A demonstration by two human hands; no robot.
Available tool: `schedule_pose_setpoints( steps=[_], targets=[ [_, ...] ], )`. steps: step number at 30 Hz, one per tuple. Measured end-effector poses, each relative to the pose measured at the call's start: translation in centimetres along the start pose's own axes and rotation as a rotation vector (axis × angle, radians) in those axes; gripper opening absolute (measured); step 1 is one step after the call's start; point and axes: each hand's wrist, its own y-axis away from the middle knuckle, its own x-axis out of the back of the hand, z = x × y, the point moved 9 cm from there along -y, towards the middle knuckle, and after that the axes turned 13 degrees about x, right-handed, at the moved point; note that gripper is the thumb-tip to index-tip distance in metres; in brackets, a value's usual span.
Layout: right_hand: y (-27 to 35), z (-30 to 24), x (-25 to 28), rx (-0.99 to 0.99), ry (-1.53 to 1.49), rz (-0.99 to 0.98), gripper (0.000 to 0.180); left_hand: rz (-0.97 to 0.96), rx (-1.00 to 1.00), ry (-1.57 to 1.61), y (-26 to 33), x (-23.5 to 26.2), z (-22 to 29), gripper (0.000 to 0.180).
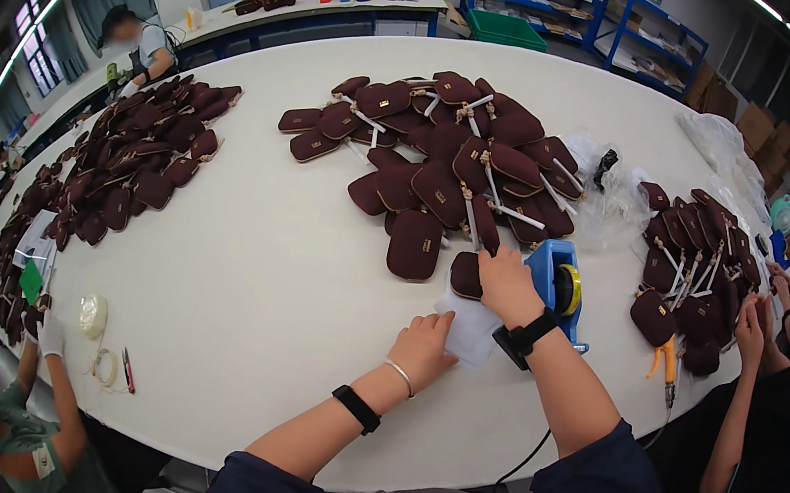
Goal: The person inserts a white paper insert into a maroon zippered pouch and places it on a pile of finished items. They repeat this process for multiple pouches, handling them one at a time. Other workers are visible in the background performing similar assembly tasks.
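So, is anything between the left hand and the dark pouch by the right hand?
Yes: a white sheet lies between the left hand and the near edge of the dark pouch; nothing else visible stands there.

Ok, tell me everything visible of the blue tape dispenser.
The tape dispenser has a smooth blue, plastic-looking body carrying a yellow tape roll with a dark centre. It rests on the white table, just right of the right hand, near the dark maroon pouch pile. Whether the hand touches it is unclear.
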Motion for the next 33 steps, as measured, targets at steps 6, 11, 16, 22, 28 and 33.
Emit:
schedule_pose_setpoints(
  steps=[6, 11, 16, 22, 28, 33],
  targets=[
    [0.2, 0.9, 1.7, -0.069, -0.089, 0.046, 0.043, 0.103, 0.008, -0.017, -0.1, 1.4, -0.1, 0.07],
    [-2.4, 3.4, 3.2, -0.214, -0.122, 0.185, 0.064, 0.104, -0.034, -0.055, -0.4, 1.3, 0.2, 0.07],
    [-4.6, 5.5, 0.7, -0.246, -0.214, 0.174, 0.053, 0.054, -0.055, -0.051, 0.2, 0.3, -0.1, 0.074],
    [-4.8, 12.9, 1.0, -0.497, -0.897, 0.261, 0.04, 0.045, -0.128, 0.012, 1.2, 0.5, -1.6, 0.073],
    [-9.4, 13.7, 6.6, -0.278, -1.812, 0.579, 0.052, 0.077, -0.163, 0.053, 1.5, 0.6, -1.7, 0.07],
    [-7.3, 11.8, 5.5, -0.317, -0.945, 0.275, 0.061, 0.095, -0.188, 0.085, 1.9, 1.0, -2.2, 0.066]
  ],
)
